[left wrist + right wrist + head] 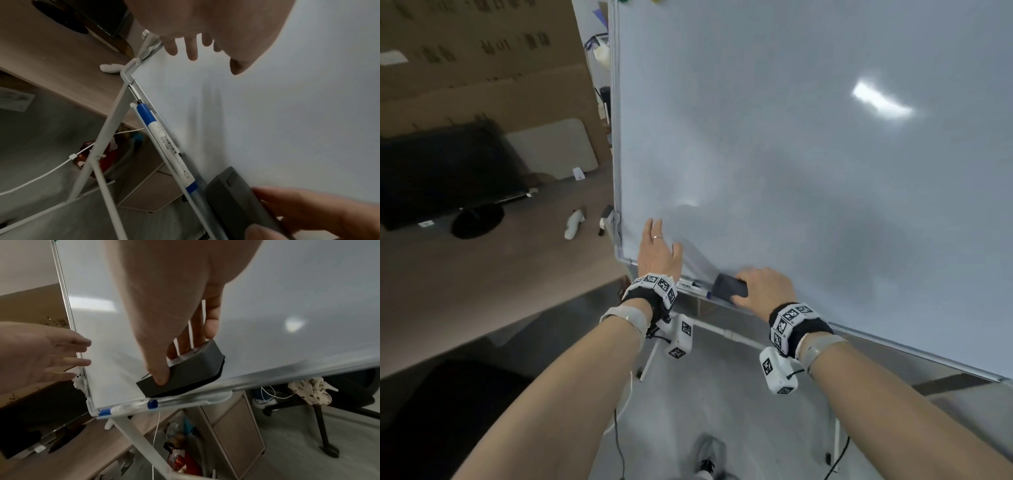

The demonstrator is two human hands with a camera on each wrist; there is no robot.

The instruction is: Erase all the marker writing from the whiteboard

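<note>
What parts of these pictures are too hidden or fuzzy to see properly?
- Eraser felt side: pressed against the whiteboard, hidden in every view.
- Marker label: too small and blurred, left wrist view.
- Whiteboard top: cut off by the head view's upper edge.
- Right hand fingertips: behind the eraser, head view.
- Left hand palm: faces the board, hidden.

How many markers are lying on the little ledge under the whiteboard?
1 that I can see: a white marker with a blue cap lies on the ledge at the whiteboard's bottom left corner. The eraser may hide another.
</note>
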